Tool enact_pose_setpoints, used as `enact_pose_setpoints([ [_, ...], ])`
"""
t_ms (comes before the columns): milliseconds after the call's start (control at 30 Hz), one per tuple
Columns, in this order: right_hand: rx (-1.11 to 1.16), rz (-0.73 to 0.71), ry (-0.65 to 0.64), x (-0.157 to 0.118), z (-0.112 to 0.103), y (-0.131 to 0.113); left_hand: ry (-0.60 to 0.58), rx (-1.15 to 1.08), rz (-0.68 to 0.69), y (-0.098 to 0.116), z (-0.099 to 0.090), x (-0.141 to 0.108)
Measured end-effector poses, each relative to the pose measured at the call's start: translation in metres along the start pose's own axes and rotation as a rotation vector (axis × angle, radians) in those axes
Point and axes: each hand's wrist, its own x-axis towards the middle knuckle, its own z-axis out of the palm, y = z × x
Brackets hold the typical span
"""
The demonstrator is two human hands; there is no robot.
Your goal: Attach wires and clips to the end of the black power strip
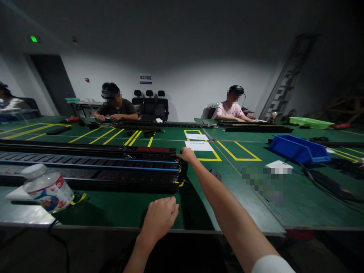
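Curling into a loose fist, the left hand [160, 218] sits by the near edge of the green tabletop [113, 214]; whether it grips anything cannot be told. Behind a clear jar [52, 191], long black rails [136, 177] lie side by side, and the right hand [187, 154] reaches their right end, its grip too small to make out. Beyond are white papers [199, 146] and, farther off, two seated people [125, 108] leaning forward.
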Motion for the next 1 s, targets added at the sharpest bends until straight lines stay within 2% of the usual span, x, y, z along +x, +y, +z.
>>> enact_pose_setpoints([
  [100, -0.016, -0.026, -0.023, 0.003, -0.001, 0.000, 0.003, -0.001, 0.005, -0.001, 0.001, 0.001],
  [400, -0.079, -0.038, 0.031, -0.003, 0.006, -0.005, 0.007, -0.010, 0.022, -0.001, 0.000, 0.000],
  [667, -0.139, -0.092, -0.112, 0.006, -0.006, -0.003, 0.022, -0.018, 0.038, -0.002, 0.003, 0.000],
  [1000, -0.190, -0.099, -0.029, -0.003, -0.004, -0.014, 0.002, -0.008, 0.033, -0.002, 0.003, 0.000],
])
